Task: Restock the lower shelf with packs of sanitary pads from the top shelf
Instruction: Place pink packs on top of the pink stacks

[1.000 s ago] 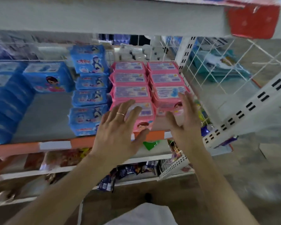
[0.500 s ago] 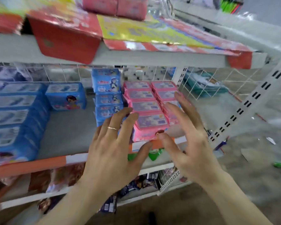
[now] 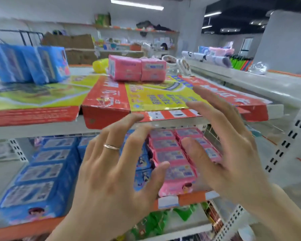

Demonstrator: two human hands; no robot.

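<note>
Both hands are raised in front of the shelving, fingers spread and holding nothing; the left hand (image 3: pixel 111 176), with a thin ring on one finger, has its fingertips up near the front lip of the white metal top shelf (image 3: pixel 42 131); the right hand (image 3: pixel 233 153) is just beside it, palm turned inward, with a clear gap between the two thumbs.

Two pink plastic-wrapped packs of sanitary pads (image 3: pixel 137 68) stand side by side, touching, well back on the top shelf, on a flattened red and yellow printed cardboard sheet (image 3: pixel 155 98) whose front edge overhangs the shelf lip; the sheet between the packs and the hands is bare. A row of blue plastic-wrapped packs (image 3: pixel 33 64) stands upright to the left, well apart from the pink ones, and a yellow rounded object (image 3: pixel 100 66) sits just behind the pink pair's left side.

On the orange-edged lower shelf (image 3: pixel 191 199), two rows of flat pink packs (image 3: pixel 174 157) run from the front edge back to the wire grille, partly hidden by the hands; blue flat packs (image 3: pixel 40 173) fill the left; a perforated white upright (image 3: pixel 285 145) bounds the right side.
</note>
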